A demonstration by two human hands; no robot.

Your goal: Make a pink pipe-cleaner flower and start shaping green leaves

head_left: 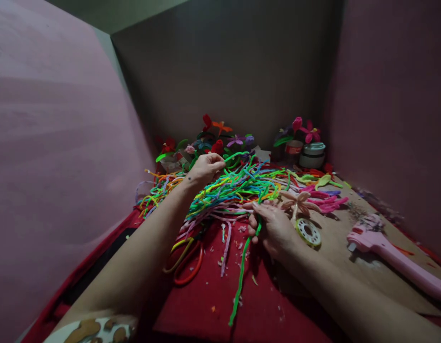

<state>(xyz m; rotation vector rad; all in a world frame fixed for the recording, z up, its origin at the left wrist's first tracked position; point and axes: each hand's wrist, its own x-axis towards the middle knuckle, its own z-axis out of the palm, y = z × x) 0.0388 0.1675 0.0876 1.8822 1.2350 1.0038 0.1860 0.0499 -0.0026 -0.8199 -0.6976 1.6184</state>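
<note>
My left hand [207, 167] is closed in a pinch over the far side of a heap of coloured pipe cleaners [227, 188], with a green one [237, 155] sticking out from its fingertips. At the heap's near right edge, my right hand [272, 226] is closed around another length of green pipe cleaner [242, 267]. That length hangs from the fingers toward the front of the red cloth [202, 309]. Whether both green pieces are one strand cannot be made out. A brown pipe-cleaner flower [299, 204] and a ribbon spool [308, 232] lie just beside my right hand.
Scissors [190, 275] with red and yellow handles lie partly under the heap. A pink glue gun [388, 252] rests on brown cardboard [335, 267] at right. Pipe-cleaner flowers [215, 145] and a lidded jar [312, 156] stand behind. Pink panels [56, 119] rise on both sides.
</note>
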